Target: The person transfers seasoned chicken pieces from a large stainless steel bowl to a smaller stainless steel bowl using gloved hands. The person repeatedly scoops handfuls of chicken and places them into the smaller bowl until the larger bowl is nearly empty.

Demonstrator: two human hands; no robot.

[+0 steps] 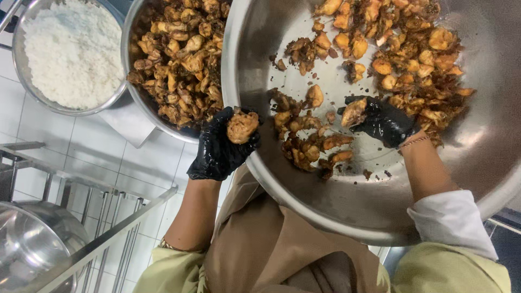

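Already, the left hand point(220, 146) clenches a fried chicken piece point(242, 126) over the big steel bowl's point(325, 201) rim; the right hand point(382, 120) grips another piece point(354, 112) inside. Greasy gloves could let the rim piece slip onto the tiled floor point(97, 146).

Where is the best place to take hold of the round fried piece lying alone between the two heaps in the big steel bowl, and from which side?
Probably across its rounded middle, coming from above with the right hand. The lone piece lies apart on bare bowl metal, with room for fingertips on both sides, and shows no narrow end to pinch.
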